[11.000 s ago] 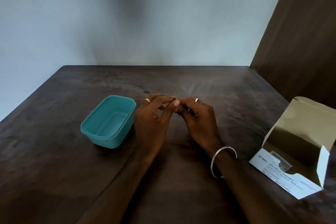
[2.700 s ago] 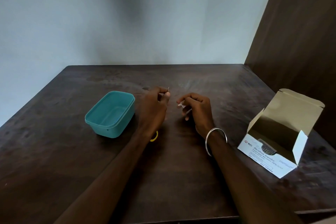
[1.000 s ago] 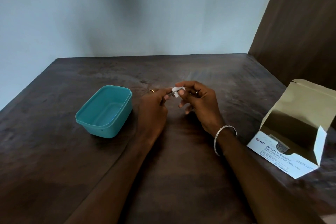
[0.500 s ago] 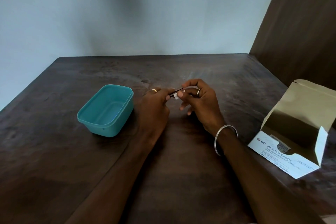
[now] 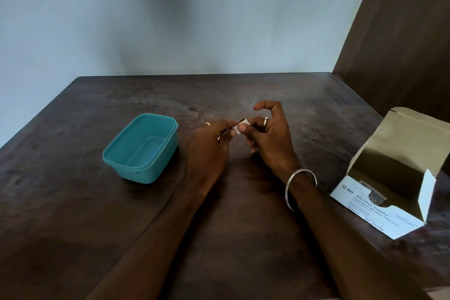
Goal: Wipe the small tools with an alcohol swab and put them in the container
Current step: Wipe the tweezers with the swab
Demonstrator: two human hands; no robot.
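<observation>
Mid-desk: left hand (image 5: 209, 151) grip pinches thin tool (image 5: 239, 121), right hand (image 5: 267, 136) grip clamps white swab (image 5: 241, 126) around it. Container (image 5: 141, 147) lies leftward (nearer left hand), near desk's left edge.

The small tool (image 5: 241, 121) is mostly hidden by the swab (image 5: 239, 126) and fingers.

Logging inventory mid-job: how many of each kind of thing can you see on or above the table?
Teal container: 1
Swab box, open: 1
White swab, in the fingers: 1
Thin dark tool, held between both hands: 1
Total: 4
</observation>
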